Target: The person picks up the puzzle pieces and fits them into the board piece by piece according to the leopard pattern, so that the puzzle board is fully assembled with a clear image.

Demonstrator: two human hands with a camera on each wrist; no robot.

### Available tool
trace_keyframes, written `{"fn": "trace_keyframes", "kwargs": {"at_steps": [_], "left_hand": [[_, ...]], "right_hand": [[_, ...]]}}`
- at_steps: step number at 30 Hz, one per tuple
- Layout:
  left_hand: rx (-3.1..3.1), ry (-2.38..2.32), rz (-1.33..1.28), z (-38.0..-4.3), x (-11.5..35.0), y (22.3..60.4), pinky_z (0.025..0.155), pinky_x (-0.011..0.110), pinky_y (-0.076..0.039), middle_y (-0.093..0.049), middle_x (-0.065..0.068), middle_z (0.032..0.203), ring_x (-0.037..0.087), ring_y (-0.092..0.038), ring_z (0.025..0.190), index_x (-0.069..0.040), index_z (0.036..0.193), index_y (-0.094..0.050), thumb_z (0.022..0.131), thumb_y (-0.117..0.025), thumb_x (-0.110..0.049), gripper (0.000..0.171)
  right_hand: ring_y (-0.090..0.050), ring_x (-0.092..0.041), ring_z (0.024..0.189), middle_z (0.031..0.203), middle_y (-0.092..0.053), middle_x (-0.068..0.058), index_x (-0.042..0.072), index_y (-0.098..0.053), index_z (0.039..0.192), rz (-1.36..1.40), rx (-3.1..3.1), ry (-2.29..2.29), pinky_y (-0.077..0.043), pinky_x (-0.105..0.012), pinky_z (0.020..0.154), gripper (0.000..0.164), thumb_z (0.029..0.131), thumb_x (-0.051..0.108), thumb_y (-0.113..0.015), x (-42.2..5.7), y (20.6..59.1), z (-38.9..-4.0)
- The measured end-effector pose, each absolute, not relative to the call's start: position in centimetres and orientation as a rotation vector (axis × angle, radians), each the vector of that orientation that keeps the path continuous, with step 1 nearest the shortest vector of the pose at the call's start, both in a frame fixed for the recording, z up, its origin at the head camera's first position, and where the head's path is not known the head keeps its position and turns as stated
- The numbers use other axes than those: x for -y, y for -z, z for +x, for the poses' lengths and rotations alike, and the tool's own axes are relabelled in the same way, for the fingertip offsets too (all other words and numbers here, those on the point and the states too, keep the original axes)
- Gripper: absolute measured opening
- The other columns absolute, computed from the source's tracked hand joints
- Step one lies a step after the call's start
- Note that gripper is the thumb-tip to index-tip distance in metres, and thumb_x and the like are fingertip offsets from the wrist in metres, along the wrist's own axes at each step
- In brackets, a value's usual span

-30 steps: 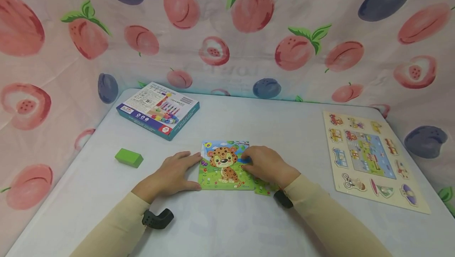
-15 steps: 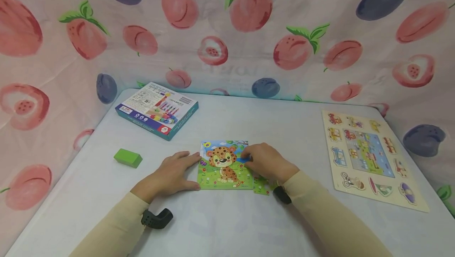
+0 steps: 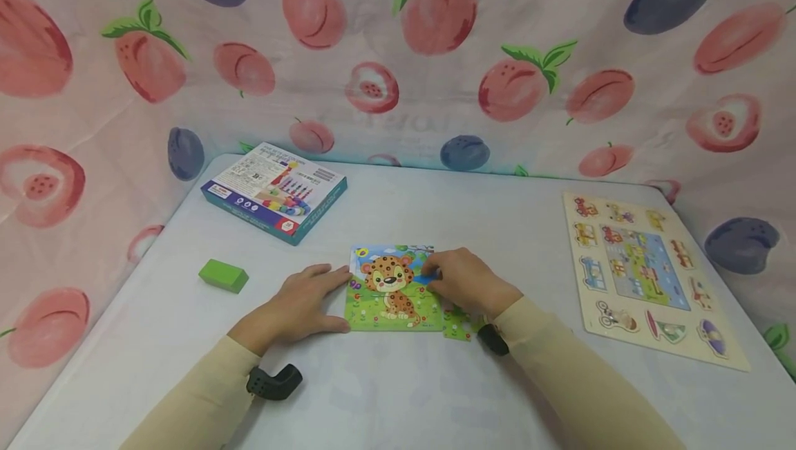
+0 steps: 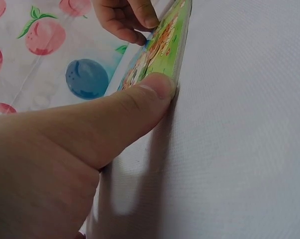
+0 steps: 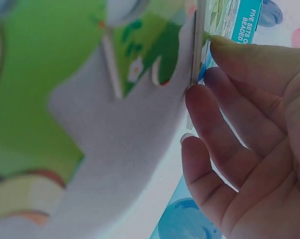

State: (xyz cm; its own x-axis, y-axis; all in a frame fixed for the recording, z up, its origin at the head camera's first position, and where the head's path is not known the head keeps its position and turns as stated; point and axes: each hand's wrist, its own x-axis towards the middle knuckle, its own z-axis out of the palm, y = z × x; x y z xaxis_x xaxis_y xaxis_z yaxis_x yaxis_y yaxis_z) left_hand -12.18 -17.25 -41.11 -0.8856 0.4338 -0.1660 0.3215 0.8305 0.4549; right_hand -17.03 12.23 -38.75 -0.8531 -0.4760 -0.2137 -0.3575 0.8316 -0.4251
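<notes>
A jigsaw puzzle [image 3: 392, 291] of a cartoon leopard lies flat at the centre of the table. Along its left edge rests my left hand [image 3: 305, 305], fingers extended. Its thumb [image 4: 157, 87] presses at the near left corner in the left wrist view. At the upper right edge my right hand [image 3: 469, 280] pinches a puzzle piece with blue on it [image 3: 427, 278] between thumb and fingertips, which partly hide it. Another green puzzle piece [image 3: 457, 324] sits loose beside the lower right corner, under the right wrist. In the right wrist view the curled fingers [image 5: 209, 114] meet the puzzle's edge.
A bead-toy box [image 3: 276, 191] lies at the back left, with a green block [image 3: 224, 276] nearer on the left. To the right is a wooden board of vehicle pictures [image 3: 653, 284]. Fruit-patterned cloth [image 3: 423, 104] hangs behind the table.
My right hand has shifted slightly up along the puzzle's right edge, its thumb and fingertips closer together. More of the loose green piece shows. The left hand stays in place.
</notes>
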Motion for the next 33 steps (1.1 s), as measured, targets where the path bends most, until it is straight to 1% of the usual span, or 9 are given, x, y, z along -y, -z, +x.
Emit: {"fn": "trace_keyframes", "kwargs": {"at_steps": [7,13,18,24,28,33], "left_hand": [[-2.747,-0.618,0.576,-12.1,17.3,41.1,0.111,0.066,-0.025,-0.044,0.009,0.154,0.039,-0.03,0.144,-0.01,0.15,-0.048,0.081,-0.082,-0.044,0.084],[-2.746,-0.615,0.576,-12.2,17.3,41.1,0.112,0.065,-0.024,-0.043,0.009,0.154,0.039,-0.029,0.144,-0.01,0.15,-0.047,0.081,-0.082,-0.042,0.084],[-2.752,-0.607,0.589,-12.3,17.4,41.3,0.111,0.065,-0.025,-0.044,0.009,0.154,0.039,-0.029,0.144,-0.01,0.15,-0.047,0.081,-0.082,-0.043,0.084],[-2.753,-0.606,0.591,-12.3,17.4,41.3,0.111,0.065,-0.025,-0.044,0.008,0.154,0.039,-0.029,0.144,-0.01,0.149,-0.048,0.081,-0.082,-0.043,0.084],[-2.744,-0.616,0.587,-12.3,17.4,41.3,0.111,0.065,-0.025,-0.043,0.009,0.154,0.039,-0.029,0.144,-0.01,0.15,-0.047,0.081,-0.082,-0.043,0.084],[-2.747,-0.614,0.592,-12.3,17.4,41.2,0.111,0.065,-0.025,-0.044,0.009,0.154,0.039,-0.03,0.144,-0.01,0.15,-0.047,0.081,-0.082,-0.043,0.084]], "right_hand": [[-0.059,-0.012,0.087,0.1,-0.069,0.001,0.013,-0.072,0.114,-0.579,-2.684,0.565,-0.051,-0.035,0.085,0.021,0.092,0.013,-0.072,-12.1,38.7,-17.1],[-0.058,-0.013,0.082,0.096,-0.069,0.001,0.012,-0.071,0.114,-0.595,-2.68,0.569,-0.051,-0.035,0.083,0.021,0.093,0.013,-0.071,-12.1,38.7,-17.1],[-0.056,-0.014,0.083,0.095,-0.067,0.002,0.013,-0.071,0.112,-0.579,-2.685,0.569,-0.05,-0.035,0.082,0.02,0.093,0.014,-0.072,-12.0,38.8,-17.0],[-0.056,-0.014,0.084,0.096,-0.067,0.002,0.012,-0.072,0.112,-0.624,-2.688,0.556,-0.05,-0.036,0.082,0.02,0.092,0.014,-0.072,-12.0,38.8,-17.1],[-0.057,-0.014,0.088,0.106,-0.069,0.0,0.01,-0.072,0.116,-0.693,-2.696,0.483,-0.051,-0.037,0.087,0.023,0.093,0.016,-0.07,-12.3,38.6,-16.9],[-0.061,-0.021,0.105,0.124,-0.067,-0.006,0.008,-0.07,0.124,-0.719,-2.71,0.459,-0.049,-0.045,0.096,0.033,0.092,0.017,-0.066,-13.2,37.8,-16.2]]}}
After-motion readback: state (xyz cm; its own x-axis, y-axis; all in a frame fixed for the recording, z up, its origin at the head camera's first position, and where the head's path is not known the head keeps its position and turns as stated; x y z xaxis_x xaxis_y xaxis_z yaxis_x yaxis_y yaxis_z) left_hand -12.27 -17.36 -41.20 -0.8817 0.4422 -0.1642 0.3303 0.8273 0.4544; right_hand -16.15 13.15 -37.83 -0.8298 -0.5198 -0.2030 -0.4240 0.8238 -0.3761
